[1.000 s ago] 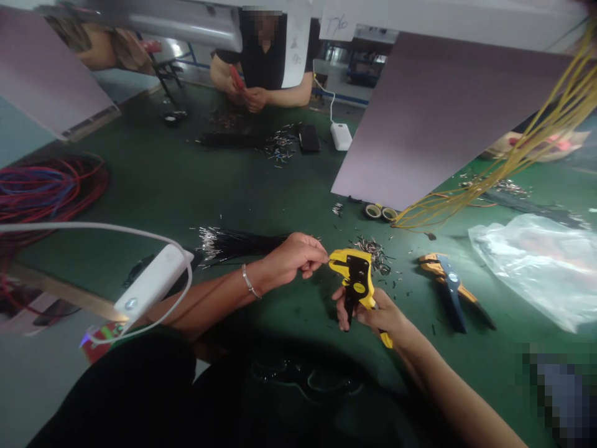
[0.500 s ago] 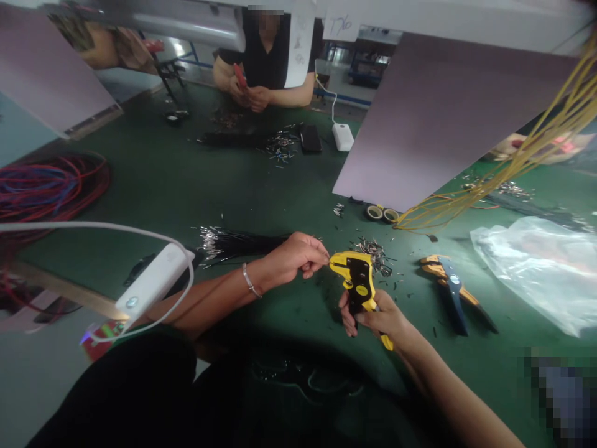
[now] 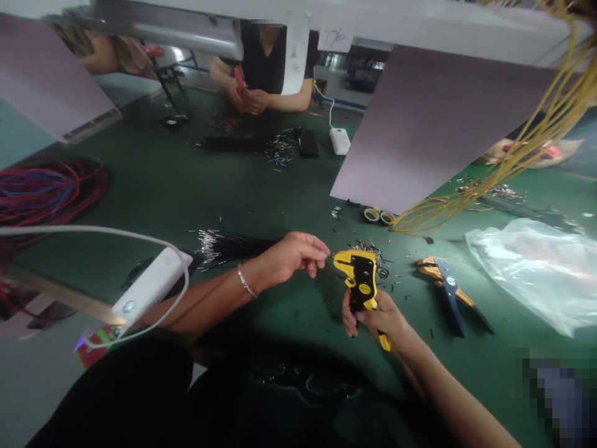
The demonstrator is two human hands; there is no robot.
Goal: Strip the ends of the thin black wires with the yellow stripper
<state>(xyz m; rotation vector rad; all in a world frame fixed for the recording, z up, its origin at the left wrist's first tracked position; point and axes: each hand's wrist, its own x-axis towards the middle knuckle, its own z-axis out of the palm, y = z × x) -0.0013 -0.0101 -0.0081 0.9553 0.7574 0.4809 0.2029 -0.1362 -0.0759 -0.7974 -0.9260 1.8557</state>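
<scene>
My right hand [image 3: 375, 317] is wrapped round the handles of a yellow and black wire stripper [image 3: 359, 280], its jaws pointing left. My left hand [image 3: 291, 256] is pinched on a thin black wire just left of the jaws, with a small gap between fingertips and tool. Behind my left wrist lies a bundle of black wires with bare metal ends [image 3: 228, 244]. Stripped scraps [image 3: 373, 252] are strewn on the green mat [image 3: 186, 186] behind the tool.
A second, orange and blue stripper [image 3: 445, 286] lies to the right, beside a clear plastic bag [image 3: 536, 267]. Yellow wires [image 3: 513, 155] hang at the right. Red and blue cable coils [image 3: 46, 190] lie at the left. A white power bank [image 3: 147, 287] sits near my left arm. A person [image 3: 265, 81] works across the table.
My left hand has drawn slightly back from the stripper's jaws, opening a small gap. My right hand's fingers have closed tighter on the handles.
</scene>
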